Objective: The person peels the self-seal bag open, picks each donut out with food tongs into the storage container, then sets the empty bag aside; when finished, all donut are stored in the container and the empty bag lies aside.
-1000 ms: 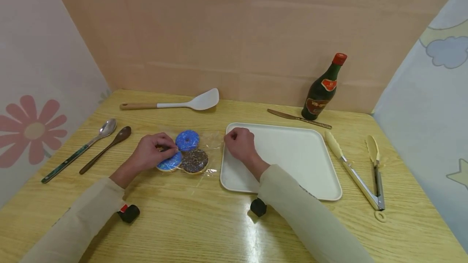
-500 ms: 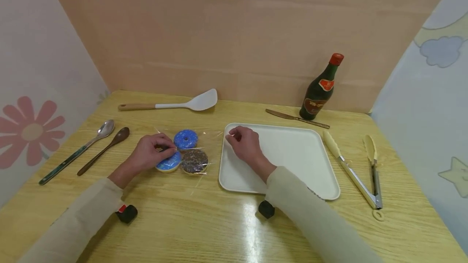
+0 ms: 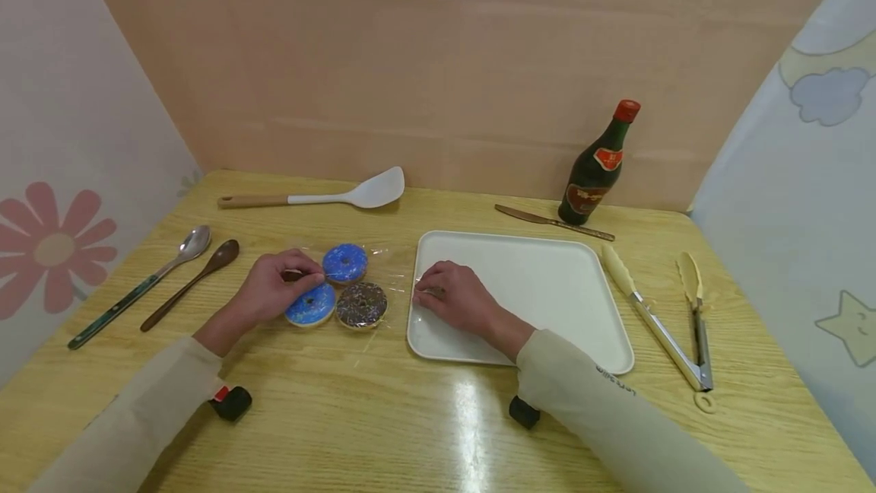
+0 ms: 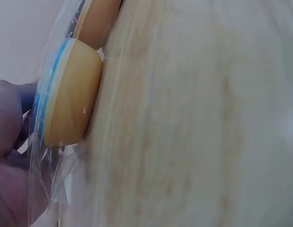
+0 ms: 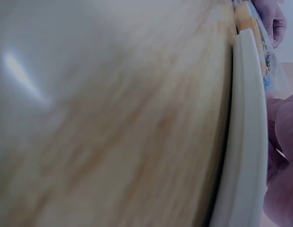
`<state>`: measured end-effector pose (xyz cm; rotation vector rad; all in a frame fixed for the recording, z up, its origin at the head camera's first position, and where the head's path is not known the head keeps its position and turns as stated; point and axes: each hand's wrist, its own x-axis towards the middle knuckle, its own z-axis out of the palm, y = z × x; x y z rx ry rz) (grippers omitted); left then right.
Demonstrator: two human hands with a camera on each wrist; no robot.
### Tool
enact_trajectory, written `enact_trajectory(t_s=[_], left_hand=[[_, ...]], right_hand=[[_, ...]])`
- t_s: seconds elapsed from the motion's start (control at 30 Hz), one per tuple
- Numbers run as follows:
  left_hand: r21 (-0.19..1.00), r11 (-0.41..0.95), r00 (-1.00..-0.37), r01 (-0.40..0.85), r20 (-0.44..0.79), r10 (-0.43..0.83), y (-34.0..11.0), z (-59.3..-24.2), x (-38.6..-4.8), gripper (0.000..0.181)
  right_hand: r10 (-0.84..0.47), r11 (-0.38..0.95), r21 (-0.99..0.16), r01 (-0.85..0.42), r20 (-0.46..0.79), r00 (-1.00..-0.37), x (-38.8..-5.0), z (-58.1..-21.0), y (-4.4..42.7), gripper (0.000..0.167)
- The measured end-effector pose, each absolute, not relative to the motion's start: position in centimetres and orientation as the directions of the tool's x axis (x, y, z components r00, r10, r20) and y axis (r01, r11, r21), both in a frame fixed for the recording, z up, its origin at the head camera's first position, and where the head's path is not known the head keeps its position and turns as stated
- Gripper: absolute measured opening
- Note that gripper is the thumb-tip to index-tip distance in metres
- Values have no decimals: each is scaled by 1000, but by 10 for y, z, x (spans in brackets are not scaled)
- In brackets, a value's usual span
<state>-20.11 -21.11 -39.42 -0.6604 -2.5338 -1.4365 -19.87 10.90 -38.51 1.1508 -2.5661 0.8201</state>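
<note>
A clear plastic bag [image 3: 393, 280] lies on the table around three donuts: a blue-iced one [image 3: 345, 262] at the back, a lighter blue one [image 3: 311, 304] at the left and a chocolate one with sprinkles [image 3: 361, 305]. My left hand [image 3: 270, 286] pinches the plastic just above the lighter blue donut. At the bag's right edge, my right hand [image 3: 460, 298] pinches the plastic over the left rim of a white tray [image 3: 547, 287]. The left wrist view shows the yellow side of a donut [image 4: 73, 94] inside the film, beside my fingers.
Behind lies a white spatula [image 3: 372, 190] with a wooden handle. A metal spoon [image 3: 157, 280] and a wooden spoon [image 3: 198, 280] lie at the left. A knife [image 3: 554, 221] and a dark bottle [image 3: 594, 170] are at the back right, with tongs [image 3: 667, 329] right of the tray.
My right hand has come toward me along the tray's left rim, and its fingers now point left at the bag's edge. The left hand stays almost in place beside the donuts.
</note>
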Motion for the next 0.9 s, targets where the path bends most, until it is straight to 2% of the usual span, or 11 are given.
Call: enact_trajectory(t_s=[0.37, 0.57, 0.73, 0.9], left_hand=[[823, 401, -910, 402, 312, 273, -217, -393, -201, 12], [835, 380, -912, 397, 315, 261, -221, -395, -202, 15], [841, 362, -911, 401, 323, 258, -222, -395, -203, 15], [847, 348, -908, 403, 322, 268, -223, -394, -202, 16]], right_hand=[[-700, 513, -304, -803, 392, -597, -195, -386, 109, 8], [-722, 513, -281, -811, 370, -585, -191, -384, 110, 10], [-719, 530, -279, -801, 353, -599, -188, -383, 109, 9], [-705, 580, -269, -769, 307, -640, -185, -383, 109, 11]])
